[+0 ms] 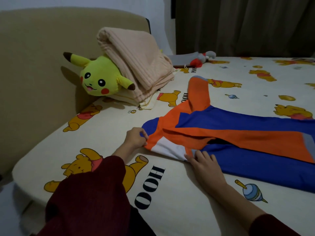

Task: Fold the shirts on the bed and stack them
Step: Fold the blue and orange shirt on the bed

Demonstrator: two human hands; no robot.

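Note:
An orange, blue and white shirt [238,137] lies spread on the bed [170,193], one orange sleeve pointing toward the far side and another sleeve folded across its body. My left hand [136,137] pinches the shirt's near-left edge at the shoulder, fingers curled on the cloth. A little to the right, my right hand [202,161] grips the same edge where white meets blue, its thumb on top of the cloth. Both arms wear dark red sleeves.
A yellow plush toy [97,79] leans on a folded pink blanket [136,62] by the beige headboard [42,65]. Grey and red items [196,59] lie at the far edge, with dark curtains [247,26] behind. The cartoon-print sheet spreads bare in front of me.

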